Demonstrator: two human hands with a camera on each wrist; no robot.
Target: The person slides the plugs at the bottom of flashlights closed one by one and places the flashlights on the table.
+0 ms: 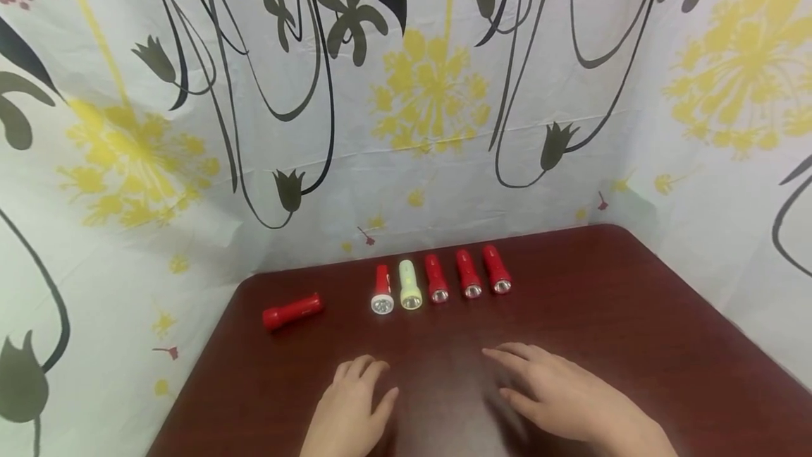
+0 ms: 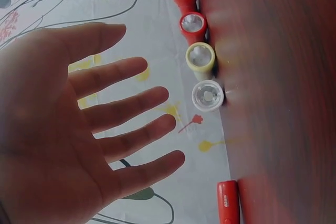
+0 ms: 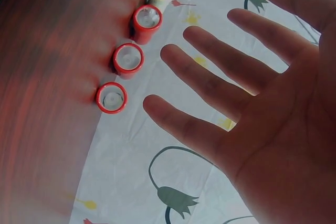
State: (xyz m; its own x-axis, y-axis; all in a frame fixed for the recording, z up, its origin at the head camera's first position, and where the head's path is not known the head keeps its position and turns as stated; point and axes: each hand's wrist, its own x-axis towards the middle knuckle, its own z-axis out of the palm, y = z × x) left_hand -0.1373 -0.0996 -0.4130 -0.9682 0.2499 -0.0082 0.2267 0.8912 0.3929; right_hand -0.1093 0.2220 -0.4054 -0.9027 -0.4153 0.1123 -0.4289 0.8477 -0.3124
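Note:
Five flashlights lie in a row toward the table's back, lens ends facing me. From the left come a red flashlight with a white head (image 1: 382,291), a pale yellow flashlight (image 1: 410,285) and three all-red ones, the rightmost red flashlight (image 1: 497,270) being farthest back. Apart from the row, at the left, a red flashlight (image 1: 292,312) lies nearly sideways. My left hand (image 1: 351,404) is over the near part of the table, fingers spread in the left wrist view, holding nothing. Across from it, my right hand (image 1: 567,393) also holds nothing, its fingers extended and apart.
The dark reddish-brown table (image 1: 603,316) has rounded back corners. A white sheet (image 1: 406,210) with printed flowers hangs behind it and along both sides, close to its edges.

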